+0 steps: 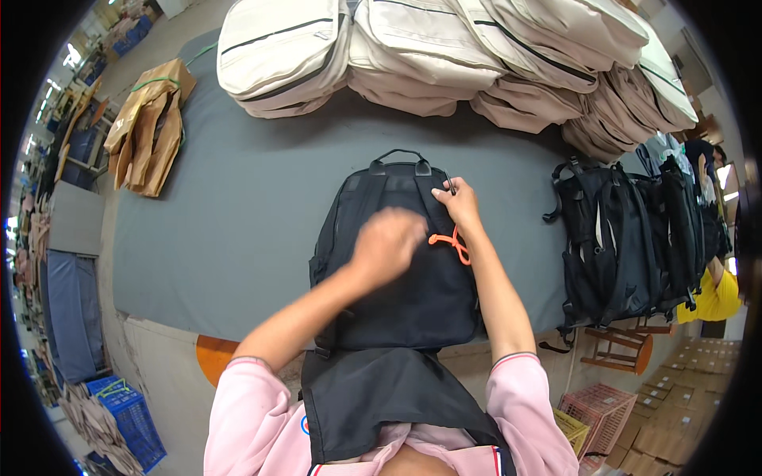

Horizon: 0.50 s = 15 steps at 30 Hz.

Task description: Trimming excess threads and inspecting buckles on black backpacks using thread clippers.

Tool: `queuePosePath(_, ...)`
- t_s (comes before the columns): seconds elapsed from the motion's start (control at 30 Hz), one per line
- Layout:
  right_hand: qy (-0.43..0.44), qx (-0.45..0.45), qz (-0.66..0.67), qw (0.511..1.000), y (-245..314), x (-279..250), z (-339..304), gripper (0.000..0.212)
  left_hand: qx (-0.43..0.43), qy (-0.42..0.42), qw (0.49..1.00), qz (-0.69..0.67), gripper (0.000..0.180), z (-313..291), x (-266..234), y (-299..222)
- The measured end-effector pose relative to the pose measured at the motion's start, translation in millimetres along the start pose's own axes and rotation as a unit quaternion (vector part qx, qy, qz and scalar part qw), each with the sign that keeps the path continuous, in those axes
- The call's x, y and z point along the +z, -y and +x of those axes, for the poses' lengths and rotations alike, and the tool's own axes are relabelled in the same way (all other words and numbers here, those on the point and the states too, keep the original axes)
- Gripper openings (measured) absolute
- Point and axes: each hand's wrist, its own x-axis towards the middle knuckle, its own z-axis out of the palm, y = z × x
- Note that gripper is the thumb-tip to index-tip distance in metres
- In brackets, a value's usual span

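A black backpack [397, 278] lies on the grey-covered table [214, 230] in front of me, its shoulder straps facing up and its top handle [401, 155] pointing away. My right hand [460, 201] is closed at the bag's upper right edge, around a thin dark tool [449, 184] whose kind is mostly hidden. An orange cord [454, 241] with a knotted loop hangs by the right wrist, over the bag. Over the middle of the backpack is my left hand [389, 244], smeared by motion, so its fingers do not show clearly.
Cream backpacks [413, 40] are piled along the table's far side. More black backpacks [611, 238] stand at the right edge. A brown paper bundle [151, 127] sits at the far left. Wooden stools [623, 349], a blue crate [127, 420] and a pink crate [599, 416] stand below.
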Motion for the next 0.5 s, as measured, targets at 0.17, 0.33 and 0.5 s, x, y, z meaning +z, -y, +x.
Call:
queuePosePath(0.17,-0.001,-0.071,0.069,0.995,35,4,-65,0.030,0.020,-0.042,0.993,0.104,0.020,117,-15,70)
queuePosePath(0.33,-0.029,-0.079,0.204,0.975,30,4,-67,0.020,-0.169,0.298,0.925,-0.164,0.027,170,-29,94)
queuePosePath(0.5,-0.010,-0.042,0.170,0.985,38,-9,-52,0.022,-0.166,0.311,0.892,-0.283,0.031,162,-35,97)
